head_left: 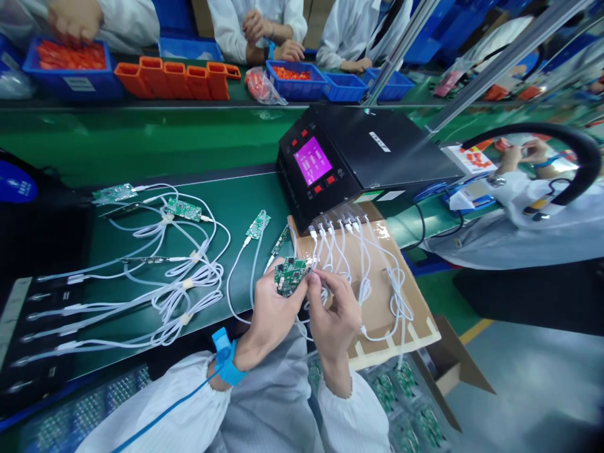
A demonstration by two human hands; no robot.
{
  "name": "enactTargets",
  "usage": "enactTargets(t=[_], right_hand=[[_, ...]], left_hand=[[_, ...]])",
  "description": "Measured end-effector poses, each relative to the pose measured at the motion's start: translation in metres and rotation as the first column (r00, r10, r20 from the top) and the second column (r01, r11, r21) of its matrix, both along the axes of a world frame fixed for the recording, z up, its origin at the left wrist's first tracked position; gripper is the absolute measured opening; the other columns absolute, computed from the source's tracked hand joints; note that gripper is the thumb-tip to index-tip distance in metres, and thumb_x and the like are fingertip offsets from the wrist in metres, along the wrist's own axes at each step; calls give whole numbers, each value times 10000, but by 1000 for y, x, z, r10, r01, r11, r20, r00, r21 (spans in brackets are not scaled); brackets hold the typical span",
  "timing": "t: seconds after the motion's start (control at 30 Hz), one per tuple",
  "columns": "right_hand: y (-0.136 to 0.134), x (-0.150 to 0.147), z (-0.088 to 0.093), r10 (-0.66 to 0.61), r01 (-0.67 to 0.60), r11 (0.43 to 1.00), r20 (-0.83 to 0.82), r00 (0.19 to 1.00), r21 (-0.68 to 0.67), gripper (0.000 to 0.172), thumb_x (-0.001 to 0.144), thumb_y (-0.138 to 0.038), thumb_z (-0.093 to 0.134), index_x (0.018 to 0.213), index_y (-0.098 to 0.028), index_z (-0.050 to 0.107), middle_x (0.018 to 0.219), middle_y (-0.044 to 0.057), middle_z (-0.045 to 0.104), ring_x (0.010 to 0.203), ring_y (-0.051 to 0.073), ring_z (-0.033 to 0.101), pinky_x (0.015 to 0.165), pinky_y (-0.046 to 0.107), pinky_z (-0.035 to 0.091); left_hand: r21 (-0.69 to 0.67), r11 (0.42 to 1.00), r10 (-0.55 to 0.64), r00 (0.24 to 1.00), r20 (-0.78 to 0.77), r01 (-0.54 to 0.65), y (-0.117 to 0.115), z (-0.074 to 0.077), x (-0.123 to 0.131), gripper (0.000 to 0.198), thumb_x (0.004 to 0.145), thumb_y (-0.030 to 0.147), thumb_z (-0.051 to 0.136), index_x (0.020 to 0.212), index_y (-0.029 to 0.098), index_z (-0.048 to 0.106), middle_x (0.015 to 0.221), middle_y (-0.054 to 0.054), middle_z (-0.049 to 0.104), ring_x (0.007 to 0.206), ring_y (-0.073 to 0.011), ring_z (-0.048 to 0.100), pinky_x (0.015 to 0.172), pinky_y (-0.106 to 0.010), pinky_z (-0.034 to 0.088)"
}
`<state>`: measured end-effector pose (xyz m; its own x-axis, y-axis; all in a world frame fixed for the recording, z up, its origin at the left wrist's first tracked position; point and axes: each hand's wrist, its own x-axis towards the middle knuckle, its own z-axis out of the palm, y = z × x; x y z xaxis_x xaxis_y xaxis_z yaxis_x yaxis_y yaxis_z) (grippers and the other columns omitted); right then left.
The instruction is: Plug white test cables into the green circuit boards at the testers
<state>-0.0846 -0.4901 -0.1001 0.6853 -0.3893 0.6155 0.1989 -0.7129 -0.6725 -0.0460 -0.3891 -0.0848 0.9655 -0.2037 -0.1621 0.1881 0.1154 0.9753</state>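
My left hand point(276, 311) holds a green circuit board point(291, 275) by its lower edge, just left of the cardboard sheet's upper part. The fingers of my right hand point(334, 308) are pinched together at the board's right corner; what lies between them is too small to make out. Another green board point(258, 224) lies on the bench with a white cable plugged into its lower end. A narrow board point(280, 241) sits beside it. Behind my hands, white cables point(330, 242) run from the black tester point(368, 151), whose screen point(313, 161) glows purple.
Bundled white cables point(189, 283) and more boards point(184, 209) cover the bench at left. A cardboard sheet point(382, 302) lies under cables at right. Orange holders point(174, 78) and blue bins point(296, 82) line the far shelf. Other people work beyond and at right.
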Motion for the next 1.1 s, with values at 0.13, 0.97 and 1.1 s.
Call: enactTargets(t=[0.13,0.97,1.1], right_hand=[[-5,-2,-5,30,-29,998,-18,999,48,124,982,-127,662,1065,-195,726,948,49,763,865,158,719,785,306,602],[-3,-6,-15,-18,20,995,-24,1000,96,118,972,-131,672,1051,-199,728,927,41,752,837,158,716,767,286,581],[-5,-4,-15,-7,9,994,-21,1000,105,121,974,-129,668,1048,-202,730,928,38,756,838,156,719,760,282,584]], left_hand=[[-3,1000,-23,1000,20,23,-1,-4,0,209,912,367,777,966,169,740,938,-53,789,893,-216,747,847,-294,568],[78,996,-60,966,250,42,-1,-17,-3,101,965,262,693,895,189,684,870,-7,641,824,-147,671,784,-234,537],[85,996,-54,971,233,35,-1,-18,-1,127,968,301,695,909,189,702,879,-20,666,862,-170,698,812,-250,550]])
